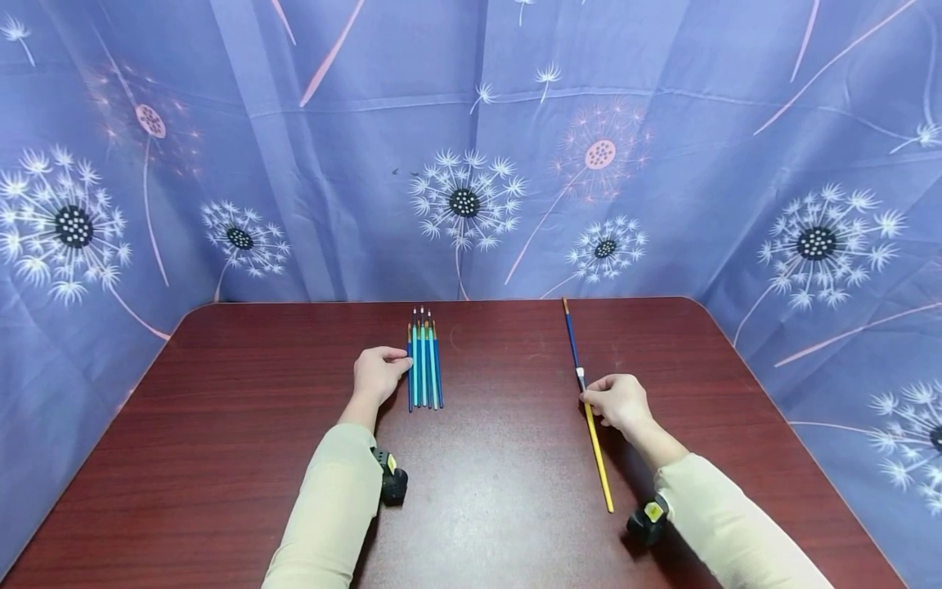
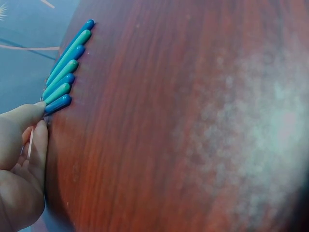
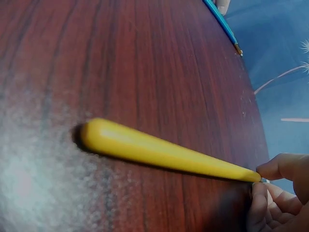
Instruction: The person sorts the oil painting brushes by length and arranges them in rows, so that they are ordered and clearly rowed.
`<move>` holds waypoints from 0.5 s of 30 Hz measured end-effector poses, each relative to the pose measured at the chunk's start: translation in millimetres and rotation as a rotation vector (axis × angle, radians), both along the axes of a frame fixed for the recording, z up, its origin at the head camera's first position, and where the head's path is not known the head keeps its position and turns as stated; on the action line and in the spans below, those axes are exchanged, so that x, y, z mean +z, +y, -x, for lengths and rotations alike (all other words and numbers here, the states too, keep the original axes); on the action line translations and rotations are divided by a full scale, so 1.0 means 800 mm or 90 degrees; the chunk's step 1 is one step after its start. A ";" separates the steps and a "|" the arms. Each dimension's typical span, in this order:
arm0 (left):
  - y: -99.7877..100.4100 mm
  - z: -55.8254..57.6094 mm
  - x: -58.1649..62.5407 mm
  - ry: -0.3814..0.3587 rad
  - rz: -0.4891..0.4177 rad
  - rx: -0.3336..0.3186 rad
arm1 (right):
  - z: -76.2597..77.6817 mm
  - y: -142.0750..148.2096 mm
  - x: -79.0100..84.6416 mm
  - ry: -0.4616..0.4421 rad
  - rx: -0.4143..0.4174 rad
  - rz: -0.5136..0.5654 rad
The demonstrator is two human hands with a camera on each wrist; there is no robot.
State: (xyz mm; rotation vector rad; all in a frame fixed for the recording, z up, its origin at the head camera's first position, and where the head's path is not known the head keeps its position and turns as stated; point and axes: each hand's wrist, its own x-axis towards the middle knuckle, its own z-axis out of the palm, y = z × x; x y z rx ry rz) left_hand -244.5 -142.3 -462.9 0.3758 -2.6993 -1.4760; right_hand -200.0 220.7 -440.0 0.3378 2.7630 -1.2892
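Toward the back of the table, left of centre, several slim paintbrushes [image 1: 430, 372] with dark blue and mint green handles lie side by side in a row, bristles toward the back. My left hand [image 1: 379, 374] is at the row's left side, thumb and finger pinching the outermost blue paintbrush [image 2: 59, 103]. To the right, my right hand [image 1: 620, 401] pinches a larger yellow paintbrush [image 1: 599, 458] just below its metal ferrule. Its white bristles point away from me and its yellow handle end points toward me. Directly beyond those bristles lies a single blue paintbrush [image 1: 571, 335] with orange-brown bristles.
The dark red wood-grain table [image 1: 486, 458] ends at a back edge close to the brush tips. A blue curtain [image 1: 353, 164] with dandelion prints hangs behind and along both sides. Black wrist cameras [image 1: 393, 483] sit below both sleeves, near the tabletop.
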 end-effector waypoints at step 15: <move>0.001 0.001 0.000 -0.011 0.000 0.003 | -0.001 0.001 0.000 -0.005 0.001 -0.002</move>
